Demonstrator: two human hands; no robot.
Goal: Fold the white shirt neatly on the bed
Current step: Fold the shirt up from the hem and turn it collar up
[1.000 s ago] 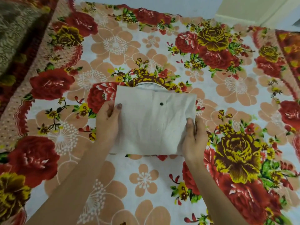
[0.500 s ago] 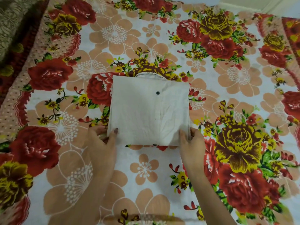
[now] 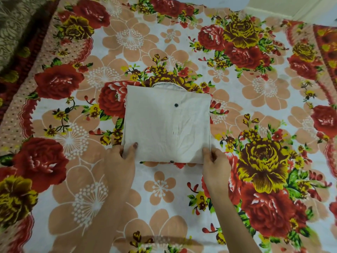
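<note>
The white shirt [image 3: 166,123] lies on the bed as a flat, nearly square folded packet, collar at its far edge, one dark button on top and another at the near edge. My left hand [image 3: 121,161] pinches the packet's near left corner, thumb on top of the cloth. My right hand [image 3: 215,161] holds the near right corner, its fingers curled at the edge. Both forearms reach in from the bottom of the view.
The bed is covered by a floral sheet [image 3: 164,194] with red, yellow and peach flowers. A dark patterned blanket [image 3: 16,24] lies at the far left. A pale floor or wall [image 3: 310,8] shows past the bed's far right corner.
Both hands slid from the packet's side edges down to its near corners. The shirt now lies flatter and squarer on the sheet.
</note>
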